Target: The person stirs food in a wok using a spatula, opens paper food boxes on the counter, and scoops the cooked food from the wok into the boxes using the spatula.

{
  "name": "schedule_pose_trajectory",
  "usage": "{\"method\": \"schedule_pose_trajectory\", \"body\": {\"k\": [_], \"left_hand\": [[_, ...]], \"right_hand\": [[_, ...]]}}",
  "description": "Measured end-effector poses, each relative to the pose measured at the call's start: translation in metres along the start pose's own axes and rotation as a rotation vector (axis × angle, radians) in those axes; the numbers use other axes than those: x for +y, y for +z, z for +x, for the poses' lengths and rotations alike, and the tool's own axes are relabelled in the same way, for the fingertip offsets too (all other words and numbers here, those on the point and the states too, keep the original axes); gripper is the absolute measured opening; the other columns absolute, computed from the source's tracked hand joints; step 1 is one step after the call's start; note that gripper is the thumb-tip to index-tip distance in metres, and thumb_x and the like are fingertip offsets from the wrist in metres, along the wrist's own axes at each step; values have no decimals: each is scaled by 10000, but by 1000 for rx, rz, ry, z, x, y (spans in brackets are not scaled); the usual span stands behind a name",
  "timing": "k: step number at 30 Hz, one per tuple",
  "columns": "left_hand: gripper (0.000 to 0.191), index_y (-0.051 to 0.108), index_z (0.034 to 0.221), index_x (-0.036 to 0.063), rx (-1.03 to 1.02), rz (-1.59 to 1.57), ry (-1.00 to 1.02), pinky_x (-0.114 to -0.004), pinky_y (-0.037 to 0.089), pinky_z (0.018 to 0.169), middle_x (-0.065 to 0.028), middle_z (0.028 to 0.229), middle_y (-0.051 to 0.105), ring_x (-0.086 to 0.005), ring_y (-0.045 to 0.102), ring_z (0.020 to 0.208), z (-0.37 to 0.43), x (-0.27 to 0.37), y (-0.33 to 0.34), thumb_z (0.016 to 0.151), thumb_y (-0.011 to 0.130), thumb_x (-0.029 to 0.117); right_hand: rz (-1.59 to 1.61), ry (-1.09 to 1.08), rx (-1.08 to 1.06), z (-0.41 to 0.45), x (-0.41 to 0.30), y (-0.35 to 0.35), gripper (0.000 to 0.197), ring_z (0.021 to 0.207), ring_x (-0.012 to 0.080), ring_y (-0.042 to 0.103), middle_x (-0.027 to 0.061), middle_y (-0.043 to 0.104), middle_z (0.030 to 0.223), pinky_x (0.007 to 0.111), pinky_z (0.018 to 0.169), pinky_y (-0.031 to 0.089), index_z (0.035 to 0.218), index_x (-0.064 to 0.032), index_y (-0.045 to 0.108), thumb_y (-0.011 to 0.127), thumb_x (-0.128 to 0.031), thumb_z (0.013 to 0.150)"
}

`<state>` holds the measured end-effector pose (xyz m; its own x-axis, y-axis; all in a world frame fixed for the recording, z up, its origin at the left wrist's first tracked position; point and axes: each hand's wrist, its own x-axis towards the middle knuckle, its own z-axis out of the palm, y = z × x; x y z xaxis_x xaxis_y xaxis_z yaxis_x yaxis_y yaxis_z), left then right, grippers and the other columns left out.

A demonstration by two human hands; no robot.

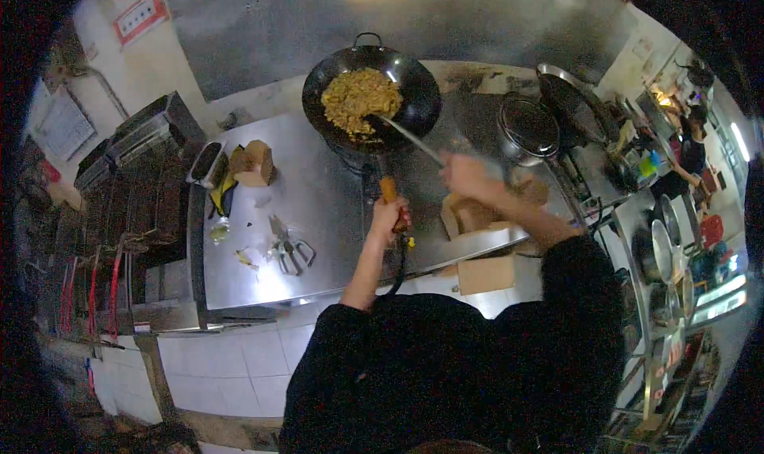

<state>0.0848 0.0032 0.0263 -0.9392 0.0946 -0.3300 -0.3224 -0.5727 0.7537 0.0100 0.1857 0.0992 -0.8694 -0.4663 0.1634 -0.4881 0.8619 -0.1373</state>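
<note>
A dark wok (421, 96) rests at the far side of the steel counter (322, 203), its loop handle pointing away from me. Yellow-brown chopped food (361, 99), possibly fried rice, is heaped on its left side. My left hand (391, 215) is wrapped around the wok's near handle (388, 188), which looks wooden. In my right hand (468, 173), blurred, is the long metal shaft of a cooking utensil (412, 134). The utensil's head meets the food's lower right edge; whether it is a ladle or a turner cannot be told.
On the left lie scissors (291, 257), an open brown paper food box (258, 163) and a metal container (208, 163). Another paper box (462, 218) sits under my right forearm. A saucepan (528, 126) and a large pan (567, 99) stand right. Another person (692, 149) is far right.
</note>
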Motion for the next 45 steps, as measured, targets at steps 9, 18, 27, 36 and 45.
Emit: {"method": "schedule_pose_trajectory", "body": {"k": [9, 18, 27, 36, 45], "left_hand": [[65, 437, 762, 44, 60, 15, 33, -264, 405, 373, -18, 554, 432, -112, 447, 431, 1, -5, -19, 729, 492, 38], [132, 437, 794, 51, 1, -67, 28, -259, 424, 394, -32, 604, 471, -119, 466, 461, 3, -9, -10, 747, 558, 73], [138, 445, 801, 53, 59, -50, -31, -259, 423, 402, -34, 609, 485, -117, 473, 464, -3, -1, -10, 744, 568, 82], [153, 450, 792, 61, 52, -64, 1, -257, 422, 402, -34, 595, 487, -117, 468, 443, -2, -2, -5, 736, 588, 97], [162, 455, 802, 61, 0, -97, 40, -261, 423, 402, -38, 609, 506, -116, 476, 451, 0, -3, -9, 735, 594, 109]], "right_hand": [[1024, 367, -47, -35, -44, 23, 384, 491, 119, 499, 88, 554, 637, 238, 434, 390, 1157, -44, 450, 514, -184, 805], [2502, 785, -633, -56, 25, -5, 153, 328, 82, 338, 23, 441, 530, 221, 282, 261, 863, -151, 391, 470, -279, 837], [1793, 606, -343, -92, 34, -87, 191, 334, 92, 358, 25, 456, 560, 222, 270, 252, 979, -165, 420, 486, -261, 828], [1675, 587, -260, -83, 50, -31, 285, 298, 88, 325, 9, 443, 511, 217, 283, 276, 1059, -109, 417, 490, -256, 827], [909, 316, -269, -72, 46, -102, 358, 474, 36, 413, -25, 503, 614, 176, 404, 329, 1131, -79, 479, 546, -160, 789]]}}
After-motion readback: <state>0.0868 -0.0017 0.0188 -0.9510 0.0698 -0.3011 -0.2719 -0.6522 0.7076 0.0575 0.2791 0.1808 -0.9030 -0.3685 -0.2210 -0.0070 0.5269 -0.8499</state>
